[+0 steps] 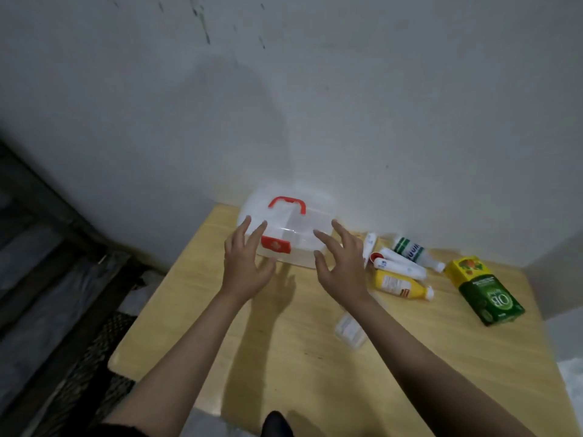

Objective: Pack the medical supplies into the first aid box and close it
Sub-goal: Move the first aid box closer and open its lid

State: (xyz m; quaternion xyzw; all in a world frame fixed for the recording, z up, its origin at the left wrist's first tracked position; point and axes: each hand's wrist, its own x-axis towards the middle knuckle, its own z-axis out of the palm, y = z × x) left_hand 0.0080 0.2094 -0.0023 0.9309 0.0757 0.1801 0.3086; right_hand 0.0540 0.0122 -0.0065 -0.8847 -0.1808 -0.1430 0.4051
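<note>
A clear plastic first aid box with a red handle and a red front latch stands shut at the far edge of the wooden table, against the wall. My left hand hovers at its front left, fingers spread, holding nothing. My right hand is spread at its front right, also holding nothing. To the right lie a yellow bottle, white tubes, a white bottle with a green label and a green and yellow carton. A small clear pack lies beside my right forearm.
A grey wall runs right behind the box. The table's left edge drops to a dark floor with a metal grate. A dark object shows at the near table edge.
</note>
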